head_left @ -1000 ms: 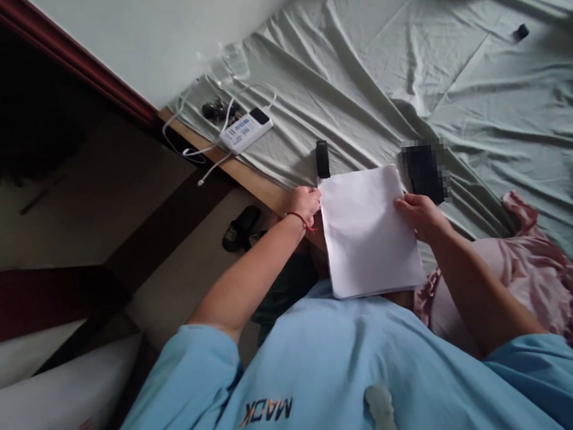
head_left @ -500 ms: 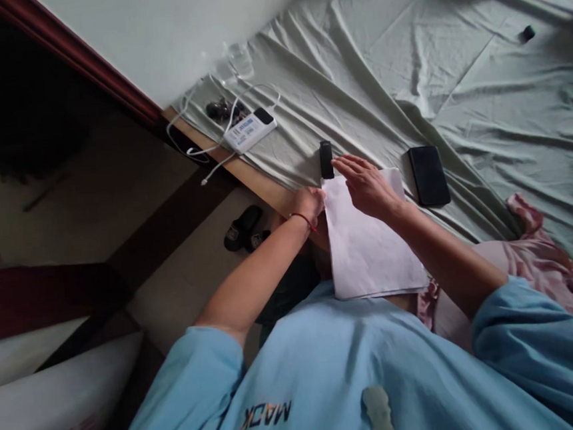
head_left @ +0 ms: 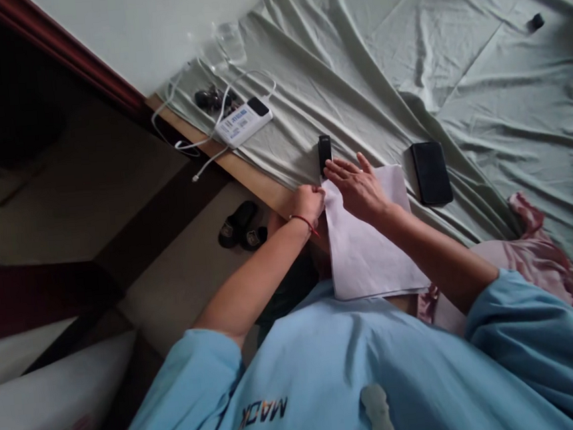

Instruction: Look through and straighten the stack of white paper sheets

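A stack of white paper sheets [head_left: 371, 261] lies across my lap, its far end at the bed's edge. My left hand [head_left: 309, 203], a red string on its wrist, is closed at the far left corner of the sheets and pinches it. Flat over the upper part of the paper rests my right hand [head_left: 359, 188], fingers stretched out and pointing left. Its fingertips reach the lower end of a small black oblong object [head_left: 325, 150], which looks like a stapler; whether they touch it I cannot tell.
A black phone [head_left: 432, 173] lies right of the paper on the green bedsheet [head_left: 356, 88]. Farther left are a white power strip [head_left: 244, 121] with cables, a dark tangled item [head_left: 211, 101] and a clear glass [head_left: 230, 44]. Black slippers [head_left: 240, 226] sit on the floor.
My right hand has slid left and slightly down over the paper, its fingers now nearer the black object's lower end. My left hand stays at the corner. The view has shifted slightly.
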Demonstrator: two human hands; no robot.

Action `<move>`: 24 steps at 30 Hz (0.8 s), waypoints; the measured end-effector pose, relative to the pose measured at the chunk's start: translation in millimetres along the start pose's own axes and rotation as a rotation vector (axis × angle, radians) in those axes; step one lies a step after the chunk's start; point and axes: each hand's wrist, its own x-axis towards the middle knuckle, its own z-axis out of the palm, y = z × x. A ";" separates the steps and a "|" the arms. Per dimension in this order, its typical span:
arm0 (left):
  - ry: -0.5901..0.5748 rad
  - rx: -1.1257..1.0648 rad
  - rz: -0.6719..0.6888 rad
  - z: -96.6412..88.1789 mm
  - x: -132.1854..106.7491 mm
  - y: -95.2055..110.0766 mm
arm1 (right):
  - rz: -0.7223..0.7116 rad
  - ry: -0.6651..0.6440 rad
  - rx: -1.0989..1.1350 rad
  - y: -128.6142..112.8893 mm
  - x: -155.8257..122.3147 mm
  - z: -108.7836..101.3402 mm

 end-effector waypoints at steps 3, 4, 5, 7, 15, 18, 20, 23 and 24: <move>-0.006 -0.059 -0.007 0.3 -2.4 1.6 | 0.011 0.021 0.006 0.8 0.7 3.3; 0.002 -0.070 -0.008 0.3 -3.4 2.0 | 0.015 0.031 0.012 1.7 -0.4 4.3; 0.010 -0.071 -0.005 0.2 -4.3 2.1 | 0.025 0.043 0.020 3.2 -2.7 4.8; 0.024 -0.050 0.009 -0.5 -5.9 0.9 | 0.082 0.087 0.031 8.3 -11.6 4.1; -0.003 0.018 0.105 -2.0 -23.1 -8.9 | 0.305 0.204 0.011 57.7 -58.5 -12.3; -0.036 -0.017 0.116 0.2 -33.0 -6.3 | 0.196 0.090 0.018 75.6 -54.2 -17.5; -0.040 -0.031 0.125 0.1 -37.1 -4.2 | 0.137 0.026 0.015 84.7 -48.1 -22.0; -0.023 -0.037 0.147 -2.7 -38.8 -3.3 | 0.096 -0.037 0.004 92.9 -42.0 -28.0; -0.018 -0.037 0.152 -3.8 -38.8 -3.6 | 0.086 -0.058 0.002 94.1 -41.5 -29.1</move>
